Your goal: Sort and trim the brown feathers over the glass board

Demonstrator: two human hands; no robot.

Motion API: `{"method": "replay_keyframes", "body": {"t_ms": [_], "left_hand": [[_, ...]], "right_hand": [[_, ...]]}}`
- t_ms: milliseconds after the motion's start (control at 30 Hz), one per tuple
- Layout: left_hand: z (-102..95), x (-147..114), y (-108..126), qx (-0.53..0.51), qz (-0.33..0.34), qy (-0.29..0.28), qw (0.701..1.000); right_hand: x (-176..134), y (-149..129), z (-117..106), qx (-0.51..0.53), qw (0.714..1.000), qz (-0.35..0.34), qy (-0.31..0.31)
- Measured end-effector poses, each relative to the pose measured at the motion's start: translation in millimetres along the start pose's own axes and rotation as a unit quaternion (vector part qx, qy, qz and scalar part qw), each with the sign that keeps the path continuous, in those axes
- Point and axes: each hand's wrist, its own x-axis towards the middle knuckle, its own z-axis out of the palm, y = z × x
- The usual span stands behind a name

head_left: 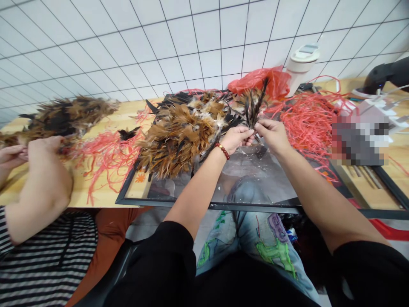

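Note:
Between my two hands, a small bunch of dark and brown feathers [253, 106] stands with its tips pointing up and away. My left hand [238, 138], with a beaded bracelet at the wrist, pinches the base of the bunch. Close against it, my right hand [271, 131] also has thumb and fingers pinched at the quill ends. Just left of my hands lies a large heap of brown and black feathers [182, 136]. The fingertips partly hide the quills. Beneath them is a glass pane in a black frame [255, 183].
Tangled pink-red strips [306, 123] lie at right, more strips [108, 149] at left. Behind stand a red plastic bag [262, 81] and a white lidded cup [300, 64]. At far left, a co-worker's hands [35, 149] are beside another feather pile [70, 115]. A tiled wall bounds the back.

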Motion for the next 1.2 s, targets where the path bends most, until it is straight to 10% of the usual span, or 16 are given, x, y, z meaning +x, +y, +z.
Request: {"method": "replay_keyframes", "body": {"t_ms": [367, 767, 1200], "left_hand": [[-8.6, -4.9, 3.6, 0.015, -0.056, -0.129, 0.990], [9.1, 6.6, -7.7, 0.122, 0.086, 0.081, 0.986], [1.7, 14.4, -17.8, 0.202, 0.165, 0.085, 0.962]], "right_hand": [[-4.2, -8.8, -1.1, 0.098, 0.984, 0.122, -0.083], [0.4, 0.5, 0.4, -0.030, 0.999, 0.012, 0.031], [2.4, 5.0, 0.6, -0.034, 0.999, -0.002, 0.004]]}}
